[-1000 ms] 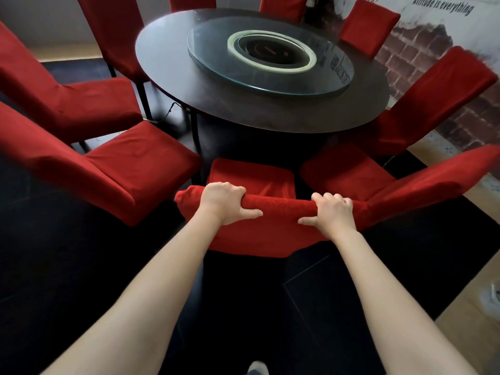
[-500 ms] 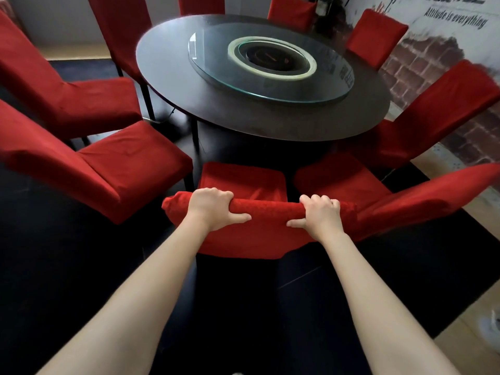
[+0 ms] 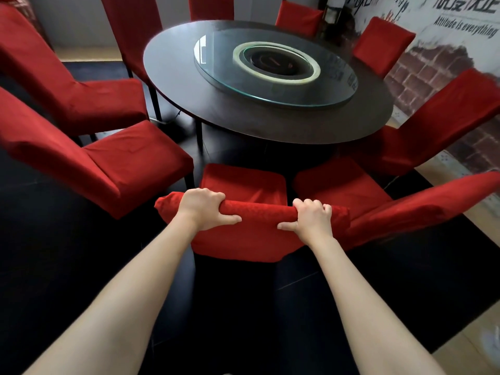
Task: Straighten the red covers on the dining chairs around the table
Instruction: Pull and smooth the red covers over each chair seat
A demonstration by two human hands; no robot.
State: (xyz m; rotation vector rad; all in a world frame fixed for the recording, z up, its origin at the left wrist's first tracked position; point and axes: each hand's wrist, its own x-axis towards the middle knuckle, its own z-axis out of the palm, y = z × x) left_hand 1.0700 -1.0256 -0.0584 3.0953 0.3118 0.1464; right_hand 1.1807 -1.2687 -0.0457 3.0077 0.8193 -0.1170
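Observation:
Directly in front of me stands a dining chair in a red cover (image 3: 251,239), its seat (image 3: 243,182) tucked toward the round dark table (image 3: 270,123). My left hand (image 3: 203,208) grips the top edge of the chair back near its left end, fingers curled over the far side, thumb along the near side. My right hand (image 3: 311,219) grips the same top edge near the right end in the same way. The cover's lower back panel hangs below my hands.
Several more red-covered chairs ring the table: two on the left (image 3: 108,169), two on the right (image 3: 405,209), others at the far side. A glass turntable (image 3: 276,69) lies on the table. A brick-pattern wall (image 3: 446,77) is at right. Dark floor lies below.
Both hands keep their grip on the chair back's top edge. The chair back and my hands sit slightly further left and lower in view; my head has tilted a little.

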